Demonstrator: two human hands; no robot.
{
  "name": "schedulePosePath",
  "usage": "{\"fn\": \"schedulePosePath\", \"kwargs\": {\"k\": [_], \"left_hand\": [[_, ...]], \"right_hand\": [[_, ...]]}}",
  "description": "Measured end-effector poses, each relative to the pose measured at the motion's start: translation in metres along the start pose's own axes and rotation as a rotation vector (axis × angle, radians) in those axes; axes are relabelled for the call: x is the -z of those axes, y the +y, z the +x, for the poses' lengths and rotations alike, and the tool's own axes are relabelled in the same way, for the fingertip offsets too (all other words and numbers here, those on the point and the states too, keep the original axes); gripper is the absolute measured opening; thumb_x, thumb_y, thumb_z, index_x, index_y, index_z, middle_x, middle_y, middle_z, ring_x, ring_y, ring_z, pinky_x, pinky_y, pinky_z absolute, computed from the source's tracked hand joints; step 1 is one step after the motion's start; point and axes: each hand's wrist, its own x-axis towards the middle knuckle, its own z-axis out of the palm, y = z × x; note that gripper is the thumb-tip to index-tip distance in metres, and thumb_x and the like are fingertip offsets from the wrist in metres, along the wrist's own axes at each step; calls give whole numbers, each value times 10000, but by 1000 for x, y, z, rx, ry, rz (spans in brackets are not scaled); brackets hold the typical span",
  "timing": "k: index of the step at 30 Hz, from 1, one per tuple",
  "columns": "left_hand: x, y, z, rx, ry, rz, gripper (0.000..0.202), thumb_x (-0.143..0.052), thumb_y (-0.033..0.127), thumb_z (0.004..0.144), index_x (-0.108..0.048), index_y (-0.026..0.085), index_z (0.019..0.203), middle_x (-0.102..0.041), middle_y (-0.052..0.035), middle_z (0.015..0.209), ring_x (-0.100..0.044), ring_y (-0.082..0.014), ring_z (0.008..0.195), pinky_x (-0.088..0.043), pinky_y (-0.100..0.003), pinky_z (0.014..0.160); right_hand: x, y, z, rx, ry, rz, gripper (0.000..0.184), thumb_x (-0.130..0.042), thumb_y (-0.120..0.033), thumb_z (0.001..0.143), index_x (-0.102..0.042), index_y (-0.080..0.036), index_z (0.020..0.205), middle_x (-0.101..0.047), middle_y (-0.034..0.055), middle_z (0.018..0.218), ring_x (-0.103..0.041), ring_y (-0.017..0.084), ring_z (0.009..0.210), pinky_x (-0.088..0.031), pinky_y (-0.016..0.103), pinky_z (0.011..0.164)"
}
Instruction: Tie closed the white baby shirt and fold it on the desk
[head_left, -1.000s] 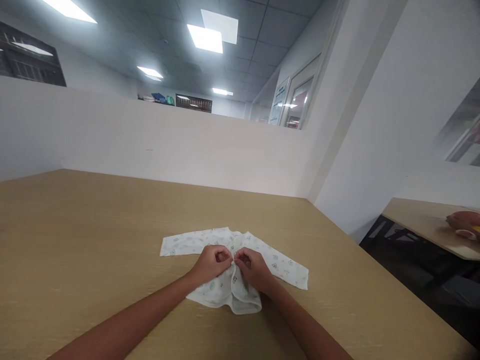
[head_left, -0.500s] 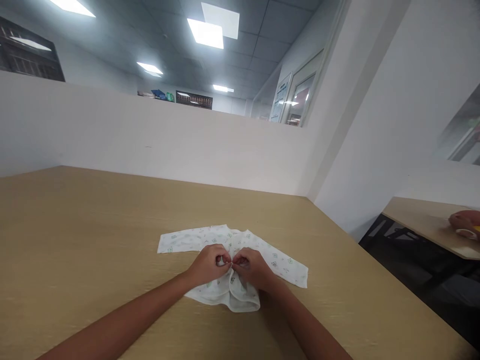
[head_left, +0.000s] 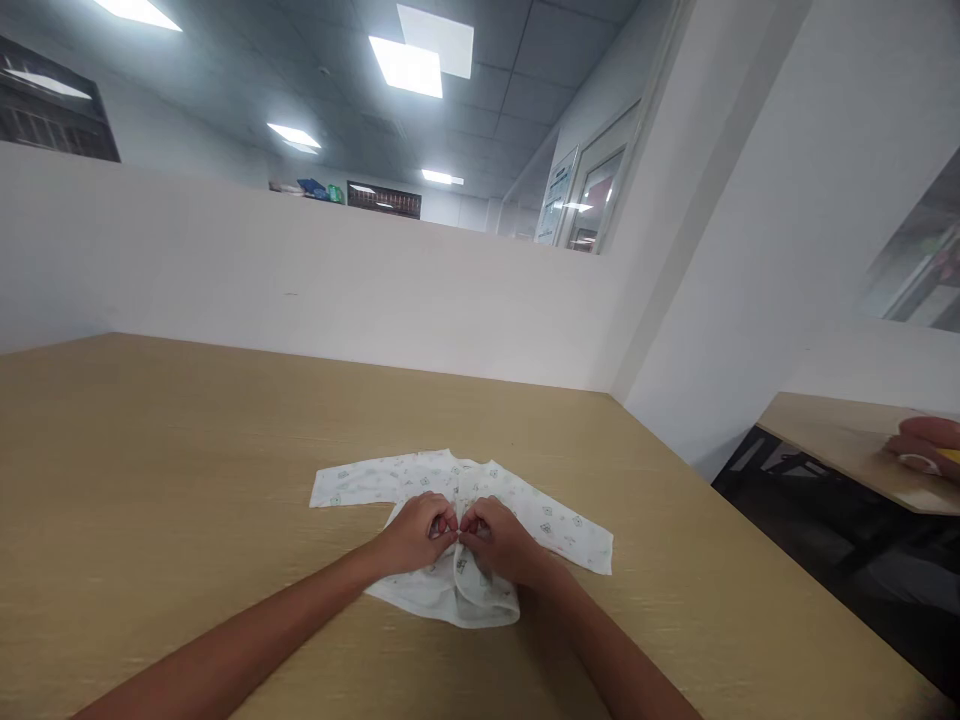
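Observation:
A small white baby shirt point(head_left: 574, 530) with a scattered print lies on the table, both sleeves spread outward and its neckline facing away from me. My left hand point(head_left: 416, 532) pinches the cloth at the front opening from the left side. From the right, my right hand point(head_left: 496, 540) pinches the same opening, its fingertips almost touching those of the left. Whatever small fastener may sit between the fingertips is hidden. Below my hands the lower hem is rumpled and lifted a little on the right.
The wooden table point(head_left: 225, 420) ends at a low white partition point(head_left: 360, 290) at the back and a white wall on the right. Beyond its right edge stands another table point(head_left: 832, 430), with a co-worker's hand point(head_left: 919, 445) over it.
Both pinching hands have shifted slightly down along the shirt's front opening. The whole view has drifted a little, and the co-worker's hand has moved somewhat.

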Motion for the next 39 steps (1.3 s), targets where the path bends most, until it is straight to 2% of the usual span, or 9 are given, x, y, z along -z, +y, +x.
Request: {"fn": "schedulePosePath", "kwargs": {"k": [5, 10, 15, 19, 27, 31, 35, 37, 39], "left_hand": [[-3, -1, -1, -60, 29, 60, 40, -617, 195, 796, -611, 156, 788, -592, -7, 782, -506, -132, 760, -356, -257, 739], [-2, 0, 1, -57, 22, -2, 31, -627, 181, 779, -646, 159, 789, -577, 2, 757, -503, -118, 748, -346, -241, 725], [6, 2, 3, 61, -45, -218, 116, -650, 255, 794, -686, 149, 826, -584, -1, 770, -489, -107, 699, -345, -225, 646], [10, 3, 5, 144, -28, -389, 216, -656, 333, 796, -683, 129, 860, -568, -8, 733, -475, -115, 687, -343, -223, 619], [14, 7, 9, 288, -93, -558, 394, -641, 499, 784, -625, 117, 881, -528, 3, 733, -431, -105, 643, -298, -225, 566], [10, 6, 6, 198, -98, -362, 316, -589, 454, 852, -617, 140, 877, -540, -3, 741, -474, -125, 675, -339, -253, 615], [9, -2, 4, 6, 56, -4, 271, -488, 385, 958, -635, 165, 903, -616, -41, 910, -546, -179, 917, -415, -332, 865], [12, -9, 1, -32, 95, 179, 293, -435, 376, 993, -646, 180, 1047, -627, -64, 1079, -533, -217, 1074, -393, -391, 981], [16, -18, -3, -23, 82, 373, 375, -435, 398, 999, -600, 189, 1263, -571, -99, 1299, -471, -266, 1239, -361, -450, 1053]], "right_hand": [[-1, -2, 0, 57, -26, -66, 44, -625, -138, 918, -597, -170, 905, -589, 28, 926, -508, 182, 895, -374, 298, 815], [-1, -3, 0, 94, -38, -70, 55, -593, -161, 938, -574, -163, 886, -579, 35, 937, -496, 191, 916, -356, 312, 832], [3, -4, 4, 48, -18, 29, 46, -595, -187, 932, -603, -167, 891, -594, 23, 927, -523, 167, 873, -382, 286, 804], [7, -6, 6, 11, 8, 80, 64, -605, -213, 930, -619, -166, 888, -609, 10, 880, -531, 143, 807, -398, 260, 762], [4, 0, 9, 96, 21, 78, 34, -611, -172, 919, -639, -165, 901, -608, 2, 895, -539, 125, 821, -399, 239, 754], [6, 1, 8, 119, -24, 29, 42, -662, -130, 861, -641, -167, 860, -615, -9, 885, -544, 135, 873, -397, 249, 810], [18, 1, 6, 75, -85, 23, 99, -663, -117, 855, -682, -183, 927, -639, -12, 959, -570, 135, 917, -415, 246, 845], [26, 1, 5, 30, -100, 19, 100, -675, -129, 857, -697, -182, 939, -641, -7, 983, -581, 131, 914, -426, 240, 842], [34, 3, 5, -10, -122, -3, 88, -709, -149, 848, -709, -177, 932, -637, 0, 978, -581, 134, 908, -432, 239, 838]]}}
